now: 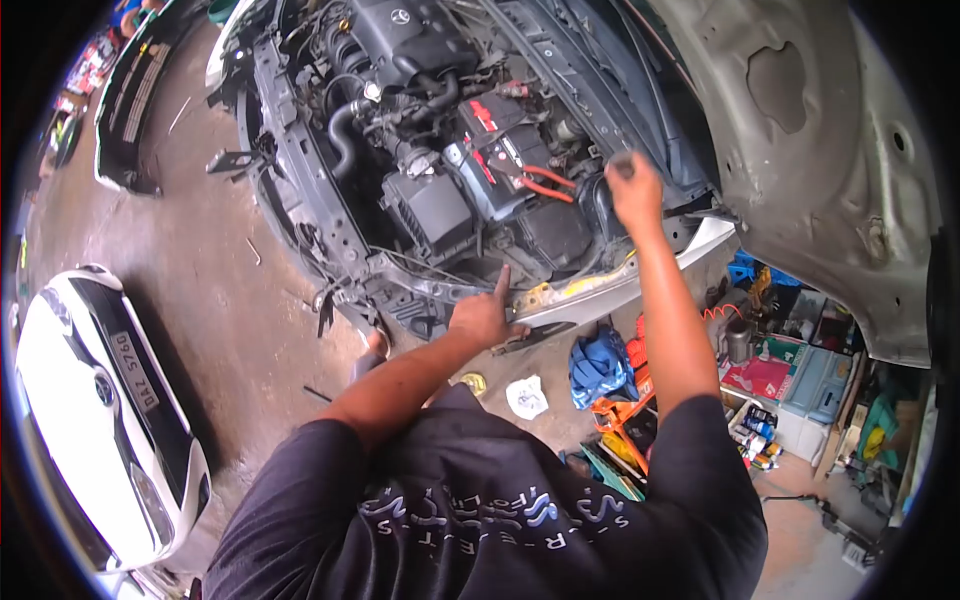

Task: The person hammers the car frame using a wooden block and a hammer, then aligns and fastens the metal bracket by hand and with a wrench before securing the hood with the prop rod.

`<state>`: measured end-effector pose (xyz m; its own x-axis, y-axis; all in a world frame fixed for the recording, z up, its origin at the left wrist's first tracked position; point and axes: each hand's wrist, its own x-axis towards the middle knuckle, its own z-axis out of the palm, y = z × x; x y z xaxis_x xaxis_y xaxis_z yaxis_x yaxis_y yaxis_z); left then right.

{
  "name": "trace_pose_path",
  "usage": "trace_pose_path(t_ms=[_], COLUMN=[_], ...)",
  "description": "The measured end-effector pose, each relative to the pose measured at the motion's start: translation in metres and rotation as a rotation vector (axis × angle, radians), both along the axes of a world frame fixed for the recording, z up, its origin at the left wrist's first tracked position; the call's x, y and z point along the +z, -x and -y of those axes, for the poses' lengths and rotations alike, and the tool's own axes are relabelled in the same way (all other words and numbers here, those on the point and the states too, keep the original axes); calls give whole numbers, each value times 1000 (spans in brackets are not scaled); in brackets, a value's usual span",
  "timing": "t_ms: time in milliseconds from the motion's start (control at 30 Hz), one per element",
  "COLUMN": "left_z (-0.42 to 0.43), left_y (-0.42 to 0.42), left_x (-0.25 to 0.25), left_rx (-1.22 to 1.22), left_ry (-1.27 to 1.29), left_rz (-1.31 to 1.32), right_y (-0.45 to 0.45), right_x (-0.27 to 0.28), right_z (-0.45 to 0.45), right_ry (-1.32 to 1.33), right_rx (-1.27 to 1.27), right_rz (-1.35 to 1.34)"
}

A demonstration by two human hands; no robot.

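Note:
Over the car's front corner, my left hand [480, 318] rests by the fender edge [590, 290], index finger stretched out and thumb apart from it. My right hand [637, 190] is raised above the right side of the engine bay. Its fingers are closed around something dark, too small and blurred to identify. Red-handled pliers [548, 184] lie across the battery [490, 165], left of my right hand. A black box [430, 210] sits beside the battery, and the engine cover [400, 35] is farther back.
The raised hood [800, 150] stands at the right. A detached white bumper [110, 400] lies on the floor at the left, with a black grille part [130, 100] beyond it. Below the fender are a blue bag [600, 365], an orange jack [625, 415] and a toolbox [815, 385].

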<state>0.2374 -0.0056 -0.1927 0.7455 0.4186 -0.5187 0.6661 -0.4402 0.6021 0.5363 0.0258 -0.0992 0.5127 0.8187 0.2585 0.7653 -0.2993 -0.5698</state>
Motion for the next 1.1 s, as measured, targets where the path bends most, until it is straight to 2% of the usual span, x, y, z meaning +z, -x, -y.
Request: trace_pose_path(t_ms=[33,133,200,267,333,500,1100], left_z=[-3,-6,-6,-5,-1,5,5], left_y=[-4,-9,-9,-10,-10,-10,-7], left_x=[1,7,4,-8,-25,-43,-31], left_rx=[7,-9,-95,-85,-94,43,51], left_ry=[9,94,-193,-167,-269,-158,-161], left_rz=[-2,-116,-24,4,120,201,120], right_y=[15,44,68,84,92,112,145], right_x=[1,-37,-57,-69,-79,-94,-91], right_z=[25,100,130,143,146,143,134], right_ry=[9,251,338,369,330,455,616], right_rx=[33,92,108,175,271,402,343], right_rz=[-39,-203,-194,-121,-65,182,574])
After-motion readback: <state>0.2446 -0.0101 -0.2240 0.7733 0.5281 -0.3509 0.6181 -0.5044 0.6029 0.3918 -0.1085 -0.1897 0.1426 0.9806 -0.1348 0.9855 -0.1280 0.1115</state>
